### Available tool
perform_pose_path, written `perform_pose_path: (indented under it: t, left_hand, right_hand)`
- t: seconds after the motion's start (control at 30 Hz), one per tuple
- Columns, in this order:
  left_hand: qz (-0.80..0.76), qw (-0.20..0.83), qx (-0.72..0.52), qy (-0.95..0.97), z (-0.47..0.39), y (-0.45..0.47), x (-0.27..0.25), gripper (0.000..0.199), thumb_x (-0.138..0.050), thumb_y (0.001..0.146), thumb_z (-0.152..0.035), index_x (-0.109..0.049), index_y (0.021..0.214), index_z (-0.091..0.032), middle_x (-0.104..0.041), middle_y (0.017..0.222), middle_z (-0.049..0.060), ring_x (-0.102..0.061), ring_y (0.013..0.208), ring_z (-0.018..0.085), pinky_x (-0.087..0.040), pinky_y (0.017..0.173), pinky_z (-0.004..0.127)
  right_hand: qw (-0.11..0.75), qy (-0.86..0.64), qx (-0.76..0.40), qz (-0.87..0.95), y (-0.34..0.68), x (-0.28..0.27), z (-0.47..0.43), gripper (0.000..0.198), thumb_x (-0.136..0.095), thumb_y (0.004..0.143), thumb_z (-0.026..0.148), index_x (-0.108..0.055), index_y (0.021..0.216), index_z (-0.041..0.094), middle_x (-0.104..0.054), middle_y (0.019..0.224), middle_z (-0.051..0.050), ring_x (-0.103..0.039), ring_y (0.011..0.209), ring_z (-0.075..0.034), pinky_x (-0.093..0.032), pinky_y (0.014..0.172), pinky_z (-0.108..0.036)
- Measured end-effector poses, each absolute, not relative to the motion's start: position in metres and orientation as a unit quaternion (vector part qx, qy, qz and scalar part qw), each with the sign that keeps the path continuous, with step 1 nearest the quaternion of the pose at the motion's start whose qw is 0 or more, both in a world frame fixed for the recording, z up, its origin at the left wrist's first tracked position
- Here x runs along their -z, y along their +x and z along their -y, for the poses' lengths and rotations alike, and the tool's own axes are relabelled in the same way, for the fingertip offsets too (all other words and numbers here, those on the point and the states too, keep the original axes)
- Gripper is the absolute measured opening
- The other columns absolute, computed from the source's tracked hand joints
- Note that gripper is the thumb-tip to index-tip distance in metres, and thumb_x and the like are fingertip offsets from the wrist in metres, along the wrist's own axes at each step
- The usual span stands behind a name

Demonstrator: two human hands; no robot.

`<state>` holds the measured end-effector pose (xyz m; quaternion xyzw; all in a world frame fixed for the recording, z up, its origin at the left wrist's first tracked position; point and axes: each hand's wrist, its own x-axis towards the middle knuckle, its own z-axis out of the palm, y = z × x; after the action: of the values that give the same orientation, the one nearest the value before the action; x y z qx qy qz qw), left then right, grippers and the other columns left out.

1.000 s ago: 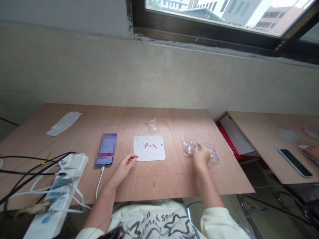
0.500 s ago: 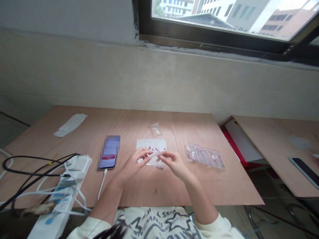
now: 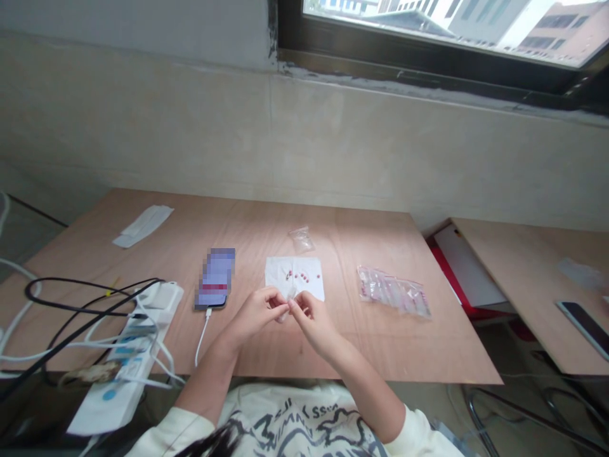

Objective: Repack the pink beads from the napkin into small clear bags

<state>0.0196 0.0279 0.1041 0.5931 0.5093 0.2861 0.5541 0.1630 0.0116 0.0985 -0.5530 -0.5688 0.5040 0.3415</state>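
My left hand point(image 3: 263, 308) and my right hand point(image 3: 311, 317) meet at the fingertips over the near edge of a white paper sheet point(image 3: 275, 266). Both are closed in a pinch. Between the fingertips is something small and pale, mostly hidden, that I cannot make out. Several small red beads point(image 3: 304, 277) lie on the sheet, just beyond the hands. Beside them is a tiny dark or metallic piece point(image 3: 288, 275). Behind the sheet lies a small clear plastic bag point(image 3: 302, 239).
Several clear bags with pinkish contents point(image 3: 394, 292) lie in a row at the right. On the left are a phone point(image 3: 215, 279) on a white cable, a power strip point(image 3: 126, 362) with tangled cords, and a folded white paper point(image 3: 143, 226). A second table point(image 3: 533, 254) stands at the right.
My hands have come together; fingertips that were apart now touch. More beads show on the sheet. The whole view has shifted slightly.
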Motion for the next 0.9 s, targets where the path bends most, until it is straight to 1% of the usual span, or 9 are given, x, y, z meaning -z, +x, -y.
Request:
perform_pose_path:
  t: [0.1,0.2,0.4,0.57,0.67,0.77,0.9]
  left_hand:
    - [-0.51,0.551,-0.285,0.596,-0.024,0.021,-0.104,0.022,-0.056,0.069,-0.029,-0.046,0.056,-0.015,-0.052,0.054,-0.002,-0.053,0.054,0.01,-0.042,0.051,0.021]
    - [-0.513,0.553,-0.271,0.598,-0.022,0.023,-0.106,0.021,-0.055,0.069,-0.028,-0.043,0.056,-0.016,-0.05,0.056,-0.003,-0.053,0.052,0.01,-0.042,0.049,0.021]
    - [-0.505,0.553,-0.215,0.627,-0.028,0.024,-0.111,0.018,-0.055,0.069,-0.03,-0.046,0.062,-0.016,-0.049,0.062,-0.003,-0.051,0.055,0.01,-0.041,0.047,0.02]
    - [-0.5,0.521,-0.209,0.659,-0.039,0.019,-0.108,0.018,-0.054,0.069,-0.033,-0.05,0.074,-0.017,-0.053,0.068,-0.002,-0.051,0.061,0.012,-0.04,0.053,0.022]
    - [-0.496,0.502,-0.21,0.677,-0.044,0.017,-0.108,0.016,-0.054,0.07,-0.031,-0.054,0.075,-0.016,-0.056,0.072,0.0,-0.052,0.067,0.013,-0.04,0.059,0.023]
    - [-0.476,0.531,-0.208,0.67,-0.045,0.016,-0.11,0.016,-0.05,0.074,-0.029,-0.057,0.072,-0.015,-0.058,0.067,0.0,-0.053,0.063,0.013,-0.04,0.058,0.023]
    - [-0.459,0.593,-0.235,0.619,-0.043,0.016,-0.11,0.016,-0.05,0.074,-0.026,-0.058,0.073,-0.013,-0.059,0.065,0.001,-0.052,0.06,0.011,-0.041,0.057,0.023]
  right_hand:
    - [0.337,-0.555,-0.507,0.567,0.163,-0.098,-0.013,0.026,-0.049,0.073,0.039,-0.045,0.058,0.019,-0.048,0.056,0.001,-0.044,0.055,-0.012,-0.032,0.053,-0.025]
    - [0.318,-0.554,-0.531,0.556,0.165,-0.095,-0.016,0.024,-0.048,0.073,0.035,-0.05,0.058,0.017,-0.052,0.056,-0.001,-0.047,0.056,-0.013,-0.034,0.053,-0.026]
    - [0.3,-0.542,-0.612,0.492,0.168,-0.096,-0.025,0.018,-0.05,0.07,0.027,-0.054,0.058,0.014,-0.054,0.054,-0.001,-0.051,0.053,-0.011,-0.039,0.052,-0.023]
    - [0.307,-0.539,-0.636,0.459,0.169,-0.097,-0.037,0.022,-0.059,0.063,0.033,-0.054,0.056,0.013,-0.055,0.048,0.0,-0.052,0.046,-0.01,-0.042,0.049,-0.023]
    - [0.308,-0.542,-0.646,0.441,0.169,-0.095,-0.043,0.028,-0.064,0.057,0.038,-0.052,0.054,0.014,-0.053,0.044,0.001,-0.051,0.041,-0.01,-0.042,0.045,-0.023]
    - [0.319,-0.535,-0.646,0.441,0.17,-0.092,-0.046,0.032,-0.066,0.055,0.042,-0.051,0.054,0.013,-0.055,0.046,0.0,-0.051,0.041,-0.011,-0.041,0.043,-0.023]
    - [0.34,-0.457,-0.691,0.446,0.171,-0.087,-0.046,0.033,-0.064,0.059,0.043,-0.051,0.058,0.013,-0.058,0.051,-0.002,-0.056,0.049,-0.013,-0.043,0.05,-0.025]
